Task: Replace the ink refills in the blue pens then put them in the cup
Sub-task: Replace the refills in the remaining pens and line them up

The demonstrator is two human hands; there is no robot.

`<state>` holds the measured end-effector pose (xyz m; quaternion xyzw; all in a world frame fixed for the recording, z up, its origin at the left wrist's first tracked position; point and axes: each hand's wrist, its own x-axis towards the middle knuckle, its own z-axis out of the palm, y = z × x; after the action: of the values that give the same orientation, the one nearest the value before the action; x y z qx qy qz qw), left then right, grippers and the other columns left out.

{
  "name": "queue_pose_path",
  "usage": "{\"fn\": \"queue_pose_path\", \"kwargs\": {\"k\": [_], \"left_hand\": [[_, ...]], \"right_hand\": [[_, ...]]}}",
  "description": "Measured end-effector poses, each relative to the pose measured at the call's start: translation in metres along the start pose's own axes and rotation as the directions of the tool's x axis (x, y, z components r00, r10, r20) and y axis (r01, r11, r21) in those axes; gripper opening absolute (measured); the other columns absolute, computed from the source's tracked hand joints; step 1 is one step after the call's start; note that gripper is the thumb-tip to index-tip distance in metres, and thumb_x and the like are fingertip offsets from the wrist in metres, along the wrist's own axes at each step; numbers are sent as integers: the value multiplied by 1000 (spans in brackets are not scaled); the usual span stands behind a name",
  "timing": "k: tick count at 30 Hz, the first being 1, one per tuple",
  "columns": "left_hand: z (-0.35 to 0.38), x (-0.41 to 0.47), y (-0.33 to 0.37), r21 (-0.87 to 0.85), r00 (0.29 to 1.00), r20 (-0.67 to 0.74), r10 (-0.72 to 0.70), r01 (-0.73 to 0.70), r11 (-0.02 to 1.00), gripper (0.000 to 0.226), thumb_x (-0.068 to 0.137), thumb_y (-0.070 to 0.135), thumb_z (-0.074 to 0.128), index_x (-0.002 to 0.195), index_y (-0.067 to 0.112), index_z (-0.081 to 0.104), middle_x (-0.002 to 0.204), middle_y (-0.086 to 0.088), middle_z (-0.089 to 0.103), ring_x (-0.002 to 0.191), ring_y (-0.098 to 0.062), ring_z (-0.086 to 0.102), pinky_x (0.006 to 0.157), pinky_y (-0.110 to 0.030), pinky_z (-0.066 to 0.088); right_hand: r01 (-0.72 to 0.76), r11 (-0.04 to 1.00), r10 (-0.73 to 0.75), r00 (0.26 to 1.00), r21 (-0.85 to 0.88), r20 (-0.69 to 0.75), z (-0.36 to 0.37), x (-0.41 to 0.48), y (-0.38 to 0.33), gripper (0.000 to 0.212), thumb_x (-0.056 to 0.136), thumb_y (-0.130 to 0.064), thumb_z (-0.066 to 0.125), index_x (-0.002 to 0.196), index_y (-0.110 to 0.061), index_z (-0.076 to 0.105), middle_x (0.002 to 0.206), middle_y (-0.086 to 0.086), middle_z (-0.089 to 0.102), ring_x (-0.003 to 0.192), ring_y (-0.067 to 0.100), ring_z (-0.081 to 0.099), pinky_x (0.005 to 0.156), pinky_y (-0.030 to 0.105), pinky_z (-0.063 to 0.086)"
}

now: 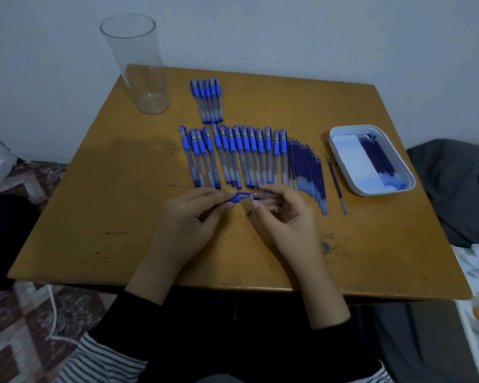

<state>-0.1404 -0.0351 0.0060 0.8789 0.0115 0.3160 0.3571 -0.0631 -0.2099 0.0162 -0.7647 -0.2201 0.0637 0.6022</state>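
Note:
My left hand [197, 214] pinches the blue cap end of a pen [239, 197] held just above the table. My right hand [284, 214] grips the same pen's clear barrel from the right. A long row of blue pens [233, 156] lies behind my hands. To its right, several ink refills [309, 170] lie side by side, and one refill [337, 183] lies apart from them. Several more pens [208, 100] form a small group farther back. The tall clear cup [138, 64] stands at the back left and holds nothing.
A white tray [343, 150] with several refills sits at the right of the brown table [94, 230]. A wall is close behind the table. Grey fabric and papers lie off the right edge, and a patterned rug is at the left.

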Motion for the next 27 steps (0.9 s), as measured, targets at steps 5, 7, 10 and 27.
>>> {"fn": "queue_pose_path", "kwargs": {"k": [5, 7, 10, 27], "left_hand": [[0, -2, -3, -18, 996, 84, 43, -42, 999, 22, 89, 13, 74, 111, 11, 76, 106, 4, 73, 97, -5, 68, 87, -21, 54], [0, -1, -3, -9, 996, 82, 37, -37, 999, 22, 89, 14, 74, 111, 11, 76, 106, 4, 73, 97, -5, 68, 86, -22, 55], [1, -1, -1, -8, 999, 32, 31, -31, 1000, 23, 87, 10, 76, 110, 10, 76, 105, 8, 71, 96, -2, 66, 86, -20, 54], [0, -1, 0, 7, 1000, -5, 12, -12, 1000, 23, 87, 8, 76, 110, 8, 77, 103, 3, 73, 94, -1, 65, 86, -12, 50]], "right_hand": [[27, 1000, -28, 999, 12, 35, -1, 0, 0, 22, 85, -13, 73, 107, -13, 69, 98, -1, 68, 91, 13, 65, 79, 21, 54], [42, 999, -42, 999, -23, 9, -1, 0, 1, 12, 86, -12, 72, 98, -15, 70, 92, -3, 68, 87, 13, 65, 78, 21, 53], [31, 999, -30, 997, 22, -67, -3, 0, 0, 9, 90, -8, 66, 94, -16, 66, 87, -4, 67, 85, 11, 64, 78, 20, 52], [128, 966, -52, 947, 224, -316, -3, 2, -3, 19, 89, 4, 65, 105, -5, 71, 101, 8, 71, 96, 11, 66, 83, 21, 53]]}}
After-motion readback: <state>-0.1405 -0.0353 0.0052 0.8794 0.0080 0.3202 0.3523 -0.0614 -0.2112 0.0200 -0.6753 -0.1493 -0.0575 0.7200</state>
